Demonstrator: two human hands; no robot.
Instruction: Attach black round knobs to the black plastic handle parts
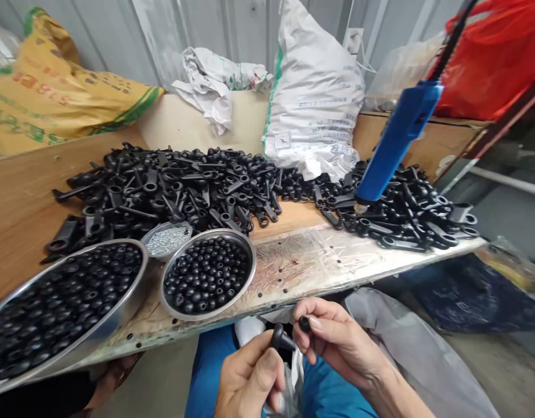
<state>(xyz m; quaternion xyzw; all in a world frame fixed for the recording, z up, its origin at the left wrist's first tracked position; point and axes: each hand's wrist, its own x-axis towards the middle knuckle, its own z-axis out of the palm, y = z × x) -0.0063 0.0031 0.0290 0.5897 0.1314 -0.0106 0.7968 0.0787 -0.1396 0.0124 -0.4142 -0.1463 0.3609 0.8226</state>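
Note:
Just over my lap, my left hand [254, 371] is closed around a black plastic crank handle [283, 338]; its rounded end sticks up past the thumb, and the rest is hidden in the fingers. Close beside it on the right, my right hand [337, 337] pinches a small black ball [304, 324] between thumb and fingertips. The ball and the handle are apart. Ahead on the bench stands a round metal bowl [253, 273] full of similar black balls.
A larger metal bowl [141, 273] of black parts and a small dish of silver screws [167, 239] stand left. Black handles [180, 186] are heaped behind, more at right [407, 215]. A blue electric screwdriver [396, 142] hangs over the right heap. A white sack [315, 93] leans behind.

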